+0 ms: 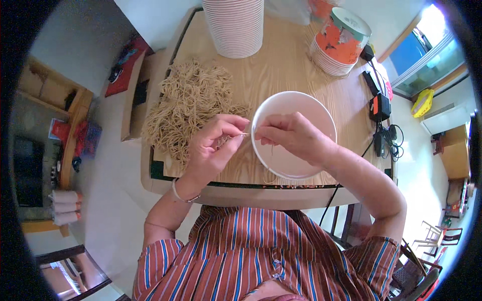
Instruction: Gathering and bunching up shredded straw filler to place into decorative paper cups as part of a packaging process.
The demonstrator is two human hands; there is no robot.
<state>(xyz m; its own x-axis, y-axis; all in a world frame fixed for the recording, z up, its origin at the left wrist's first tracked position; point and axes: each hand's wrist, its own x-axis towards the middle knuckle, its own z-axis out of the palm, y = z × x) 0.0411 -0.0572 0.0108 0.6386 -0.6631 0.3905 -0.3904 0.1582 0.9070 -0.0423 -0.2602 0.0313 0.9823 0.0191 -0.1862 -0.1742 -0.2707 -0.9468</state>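
A wood-grain surface spreads beneath and beyond the left hand and the right hand. A heap of tan strands lies on it, just beyond and left of the left hand. Under the right hand stands an open white bucket; well beyond the left hand rises a stack of white tubs. The left hand (a pale bracelet circles its wrist) pinches a thin strand between thumb and forefinger; the right, fingers curled together, pinches near it, another strand dangling beneath.
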